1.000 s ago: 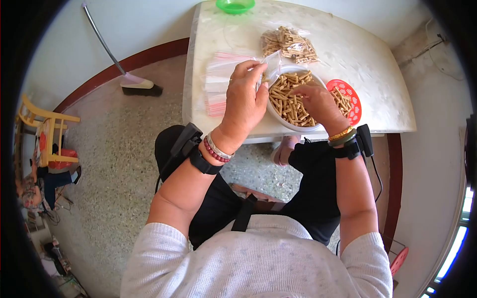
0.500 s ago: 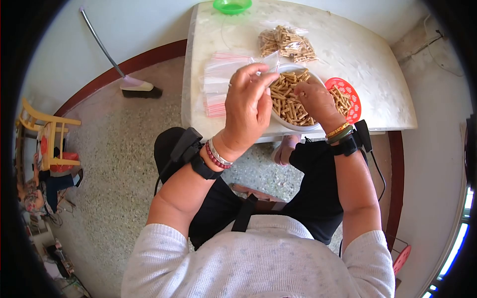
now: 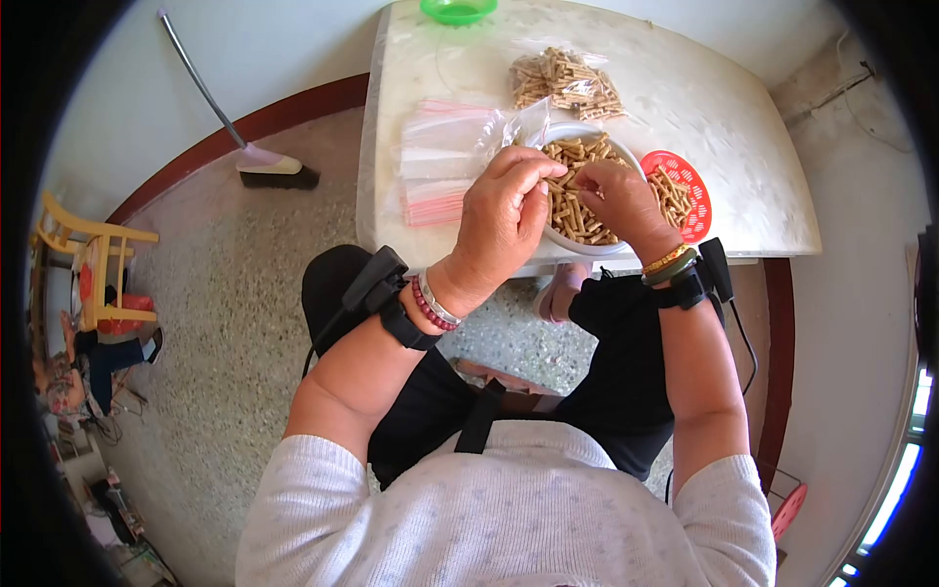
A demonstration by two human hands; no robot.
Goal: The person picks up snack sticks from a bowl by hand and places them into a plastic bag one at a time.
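My left hand (image 3: 504, 220) is closed at the left rim of a white bowl (image 3: 575, 128), thumb and fingertips pinching a clear plastic bag (image 3: 529, 125) that sticks up behind the fingers. Short tan sticks (image 3: 584, 217) heap the bowl. Over its right half, my right hand (image 3: 628, 203) has its fingers pressed together, close to the left fingertips; what they hold, if anything, is hidden. A red perforated plate (image 3: 696, 176) with more sticks sits right of the bowl. Left of my left hand lie stacks of flat clear bags (image 3: 440, 137) with pink-red edges.
Behind the bowl, a filled clear bag of sticks (image 3: 567, 83) lies on the pale table (image 3: 704, 108). A green bowl (image 3: 458, 12) stands at the far edge. On the floor to the left are a broom (image 3: 279, 174), a wooden chair (image 3: 122, 235) and a seated person (image 3: 103, 377).
My left hand has moved down and right toward the right hand, its fingers now closer together. The right hand stays over the bowl, its fingertips shifted slightly left.
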